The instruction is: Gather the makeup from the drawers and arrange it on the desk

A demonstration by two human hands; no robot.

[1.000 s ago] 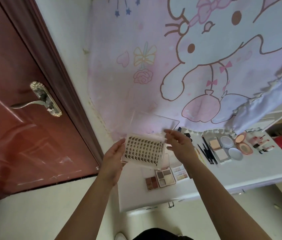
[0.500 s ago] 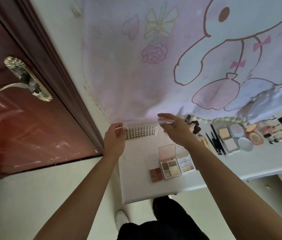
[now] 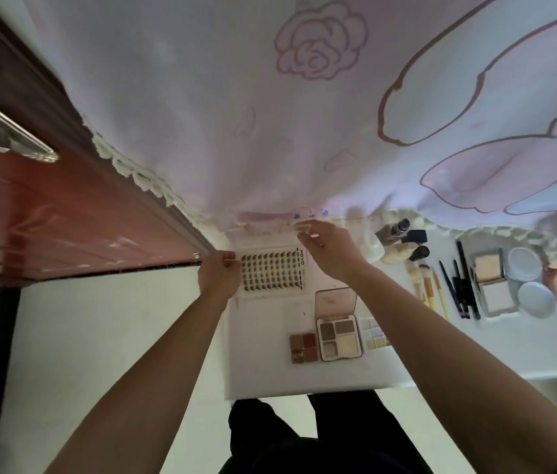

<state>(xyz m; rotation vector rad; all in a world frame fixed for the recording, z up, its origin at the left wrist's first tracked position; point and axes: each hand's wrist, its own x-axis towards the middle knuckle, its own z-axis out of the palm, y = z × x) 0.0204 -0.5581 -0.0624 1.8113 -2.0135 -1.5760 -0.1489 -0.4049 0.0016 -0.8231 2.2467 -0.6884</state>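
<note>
The lash tray (image 3: 272,271) lies flat on the counter (image 3: 263,364) between the hands. The left hand (image 3: 217,273) pinches its left edge. The right hand (image 3: 330,249) hovers over its far right corner, fingers loosely curled by the clear lid (image 3: 263,229); whether they grip it cannot be told. The step looks like placing the tray, and the next move calls for release and squaring. The counter's edge and the door (image 3: 64,213) lie just left of the left hand, and the curtain (image 3: 236,114) lies beyond. Open palettes (image 3: 338,338) sit under the right wrist, with bare counter between.
</note>
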